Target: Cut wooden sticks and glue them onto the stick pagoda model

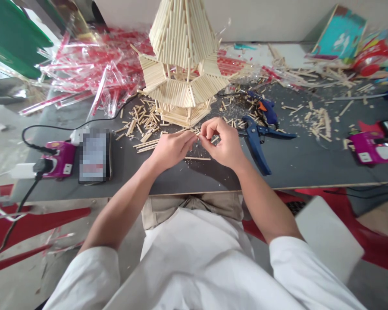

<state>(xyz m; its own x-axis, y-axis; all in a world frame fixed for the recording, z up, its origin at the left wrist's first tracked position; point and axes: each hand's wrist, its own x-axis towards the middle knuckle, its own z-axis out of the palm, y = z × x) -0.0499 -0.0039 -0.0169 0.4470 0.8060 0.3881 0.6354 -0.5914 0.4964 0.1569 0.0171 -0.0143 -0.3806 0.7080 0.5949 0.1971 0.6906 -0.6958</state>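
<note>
My left hand (pixel 173 149) and my right hand (pixel 224 144) meet just in front of a pagoda-like model (pixel 185 92) built from thin wooden sticks. The right thumb and index finger are pinched together, and the left fingers are closed close beside them. What lies between the fingertips is too small and hidden to make out. Loose wooden sticks (pixel 148 146) lie left of my left hand, and a single stick (pixel 197 159) rests below the fingertips. To the right of my right hand is a blue hand cutter (pixel 257 148) with its handles spread.
A phone (pixel 94 157) and a purple power socket (pixel 58 159) with cables sit at left. Red-and-clear plastic wrappers (pixel 97 73) heap behind. A blue glue gun (pixel 265 110) lies beyond the cutter, among scattered stick offcuts (pixel 320 122). Another purple socket (pixel 371 147) stands at right.
</note>
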